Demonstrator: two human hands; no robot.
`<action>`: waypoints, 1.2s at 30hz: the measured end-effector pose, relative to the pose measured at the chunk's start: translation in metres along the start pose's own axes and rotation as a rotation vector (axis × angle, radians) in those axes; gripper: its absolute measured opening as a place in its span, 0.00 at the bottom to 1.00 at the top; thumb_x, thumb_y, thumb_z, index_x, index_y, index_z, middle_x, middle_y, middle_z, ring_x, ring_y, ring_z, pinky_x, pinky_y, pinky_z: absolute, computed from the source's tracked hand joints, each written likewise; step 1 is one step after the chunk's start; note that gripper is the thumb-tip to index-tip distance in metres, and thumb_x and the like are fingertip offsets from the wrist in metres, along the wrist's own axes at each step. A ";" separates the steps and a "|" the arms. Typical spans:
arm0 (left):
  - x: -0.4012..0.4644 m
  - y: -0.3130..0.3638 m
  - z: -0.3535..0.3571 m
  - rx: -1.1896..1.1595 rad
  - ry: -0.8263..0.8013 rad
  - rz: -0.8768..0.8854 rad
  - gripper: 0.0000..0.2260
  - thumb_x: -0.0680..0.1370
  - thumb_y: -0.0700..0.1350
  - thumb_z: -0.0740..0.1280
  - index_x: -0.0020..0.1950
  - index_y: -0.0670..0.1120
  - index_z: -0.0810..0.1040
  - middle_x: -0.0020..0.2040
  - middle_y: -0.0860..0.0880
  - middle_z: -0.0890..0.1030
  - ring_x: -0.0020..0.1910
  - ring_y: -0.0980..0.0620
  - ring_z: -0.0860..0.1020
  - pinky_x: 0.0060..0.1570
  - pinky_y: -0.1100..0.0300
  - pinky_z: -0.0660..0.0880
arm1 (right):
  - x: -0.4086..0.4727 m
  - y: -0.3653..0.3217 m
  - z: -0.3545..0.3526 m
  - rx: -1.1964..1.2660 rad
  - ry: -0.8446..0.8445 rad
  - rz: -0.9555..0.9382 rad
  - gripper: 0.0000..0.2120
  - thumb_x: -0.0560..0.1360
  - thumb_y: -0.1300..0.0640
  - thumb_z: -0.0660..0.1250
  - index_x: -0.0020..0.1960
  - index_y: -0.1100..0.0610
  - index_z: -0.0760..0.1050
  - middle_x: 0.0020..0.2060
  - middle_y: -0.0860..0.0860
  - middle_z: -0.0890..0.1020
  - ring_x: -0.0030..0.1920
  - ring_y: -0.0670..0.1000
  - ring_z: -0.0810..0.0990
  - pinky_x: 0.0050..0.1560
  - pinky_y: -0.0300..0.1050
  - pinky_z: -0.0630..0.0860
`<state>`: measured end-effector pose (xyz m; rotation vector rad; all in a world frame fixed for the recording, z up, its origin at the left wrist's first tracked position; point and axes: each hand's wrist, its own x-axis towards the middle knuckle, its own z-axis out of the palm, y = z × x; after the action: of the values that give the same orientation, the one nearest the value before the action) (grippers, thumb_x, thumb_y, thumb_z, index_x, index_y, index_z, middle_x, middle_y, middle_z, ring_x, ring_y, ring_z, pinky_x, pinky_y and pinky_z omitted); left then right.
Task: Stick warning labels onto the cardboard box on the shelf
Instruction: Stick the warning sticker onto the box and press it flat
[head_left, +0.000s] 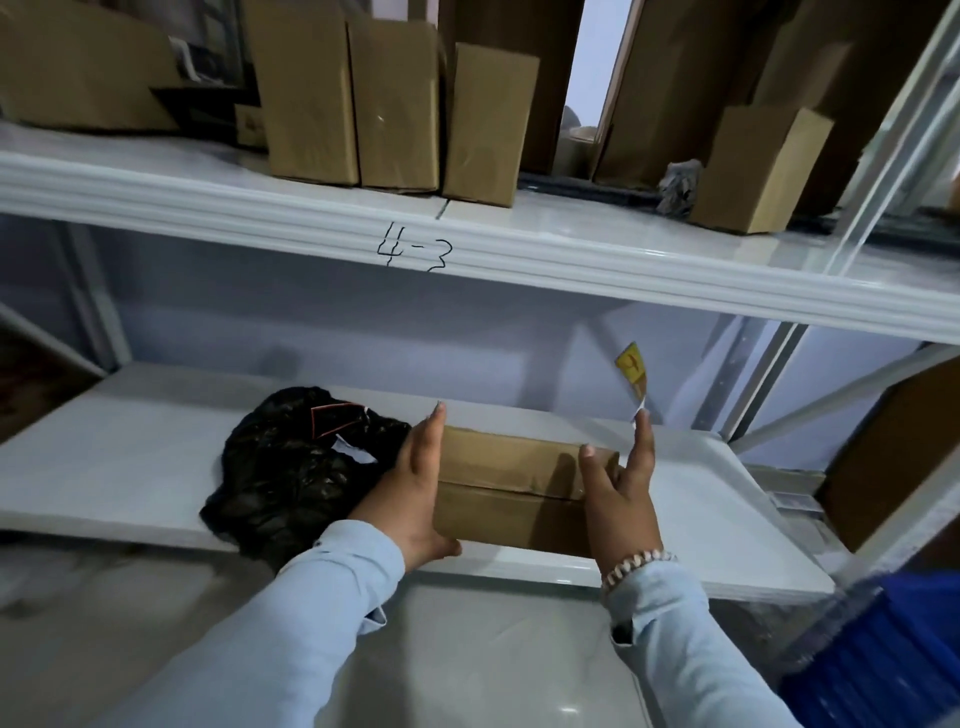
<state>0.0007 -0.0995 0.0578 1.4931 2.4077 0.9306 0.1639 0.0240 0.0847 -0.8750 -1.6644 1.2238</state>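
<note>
Currently, the left hand (415, 483) and right hand (621, 488) grip the cardboard box (511, 491) on the shelf (130, 467), right fingertips (643, 418) pinching a label (632, 371).

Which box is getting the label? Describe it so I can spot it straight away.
Find the white shelf beam with "4-3" handwritten on it, then drop to the shelf below. The cardboard box lies flat at the front edge, between the left hand and right hand, beside a black plastic bag. Unlike the upright boxes above, it lies low and alone.
</note>
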 end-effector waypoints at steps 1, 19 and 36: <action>-0.003 -0.002 -0.004 0.021 0.005 0.001 0.64 0.61 0.48 0.80 0.72 0.59 0.27 0.78 0.52 0.44 0.69 0.48 0.68 0.62 0.65 0.67 | -0.003 -0.001 0.001 -0.006 -0.017 -0.001 0.32 0.78 0.53 0.61 0.74 0.35 0.47 0.76 0.46 0.59 0.74 0.48 0.60 0.74 0.50 0.58; -0.003 -0.005 -0.028 0.168 0.187 0.004 0.55 0.56 0.67 0.75 0.73 0.50 0.51 0.73 0.52 0.56 0.67 0.47 0.69 0.62 0.56 0.71 | -0.013 -0.010 0.020 0.103 -0.002 0.038 0.08 0.71 0.63 0.71 0.37 0.58 0.73 0.34 0.54 0.80 0.33 0.46 0.78 0.34 0.37 0.76; -0.004 0.000 -0.030 0.240 0.129 0.082 0.51 0.58 0.61 0.74 0.74 0.49 0.51 0.73 0.52 0.56 0.66 0.47 0.70 0.61 0.56 0.72 | -0.004 -0.003 0.029 -0.371 -0.081 -0.084 0.10 0.70 0.52 0.73 0.44 0.49 0.71 0.36 0.44 0.79 0.39 0.46 0.78 0.40 0.37 0.74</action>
<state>-0.0103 -0.1150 0.0811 1.6716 2.6488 0.7991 0.1388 0.0094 0.0826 -0.9745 -2.0119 0.9179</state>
